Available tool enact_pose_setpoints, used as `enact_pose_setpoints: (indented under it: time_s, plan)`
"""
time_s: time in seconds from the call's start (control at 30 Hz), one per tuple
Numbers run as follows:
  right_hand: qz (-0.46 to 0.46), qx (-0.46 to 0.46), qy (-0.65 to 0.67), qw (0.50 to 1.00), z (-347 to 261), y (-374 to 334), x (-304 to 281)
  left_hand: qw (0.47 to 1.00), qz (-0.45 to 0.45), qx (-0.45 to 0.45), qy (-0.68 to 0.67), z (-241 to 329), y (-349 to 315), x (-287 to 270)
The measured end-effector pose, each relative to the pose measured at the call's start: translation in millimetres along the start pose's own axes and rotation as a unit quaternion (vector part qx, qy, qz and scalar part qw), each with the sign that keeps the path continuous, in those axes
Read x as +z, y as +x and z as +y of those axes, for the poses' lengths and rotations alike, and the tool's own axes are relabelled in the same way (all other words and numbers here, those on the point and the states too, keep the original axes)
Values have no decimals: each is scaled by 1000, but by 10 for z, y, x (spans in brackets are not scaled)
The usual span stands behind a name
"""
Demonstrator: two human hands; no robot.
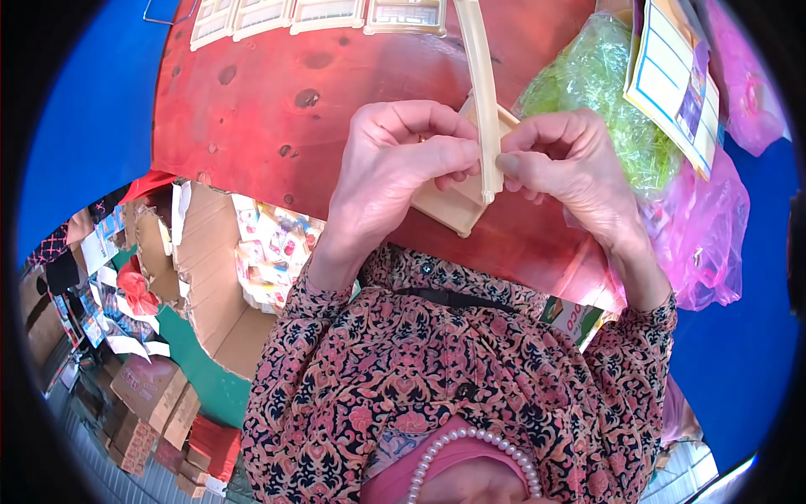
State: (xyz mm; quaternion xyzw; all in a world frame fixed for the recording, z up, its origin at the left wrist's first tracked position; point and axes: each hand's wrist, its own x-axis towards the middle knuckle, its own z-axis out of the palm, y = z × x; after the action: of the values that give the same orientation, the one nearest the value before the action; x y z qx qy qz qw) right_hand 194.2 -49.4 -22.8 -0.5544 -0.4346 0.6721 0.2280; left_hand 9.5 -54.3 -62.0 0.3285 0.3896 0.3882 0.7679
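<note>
A long, narrow cream plastic strip point(483, 84) stands nearly upright in front of me, its lower end above the near part of the red table. My left hand point(390, 160) pinches it from the left between thumb and bent fingers. From the other side, my right hand point(575, 168) grips the same strip near its lower end, thumb and forefinger closed. Partly hidden behind the hands and strip, a shallow cream plastic tray-like piece point(453, 212) lies on the table. Whether the strip touches this piece, I cannot tell.
Several cream plastic frames point(327, 15) stand in a row along the far side of the red table point(252, 109). Green-filled clear bags point(592, 80), printed cards point(672, 84) and pink bags point(705, 235) crowd the right. An open cardboard box point(210, 269) with small packets stands below left.
</note>
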Motion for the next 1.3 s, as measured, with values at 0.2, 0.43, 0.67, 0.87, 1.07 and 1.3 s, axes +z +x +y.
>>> enact_pose_setpoints:
  time_s: [0.2, 0.43, 0.67, 0.87, 1.07, 1.3]
  plan:
    - [-9, -11, -17, 1000, -2, 50, 34, 1000, 17, -1, -11, 23, -45, -16]
    - [-18, 1, -26, 1000, -4, 75, 104, 998, 16, 12, 55, 24, -87, -49]
    - [-59, -32, -38, 997, -66, 121, 178, 991, 56, 89, 81, -38, -244, -35]
    - [-113, -43, -64, 991, -98, 230, 245, 985, 97, 112, 93, -77, -362, -79]
    - [-158, -42, -124, 979, -169, 288, 274, 982, 99, 137, 90, -116, -444, -120]
    - [-171, -16, -132, 976, -232, 324, 289, 971, 137, 151, 123, -118, -496, -121]
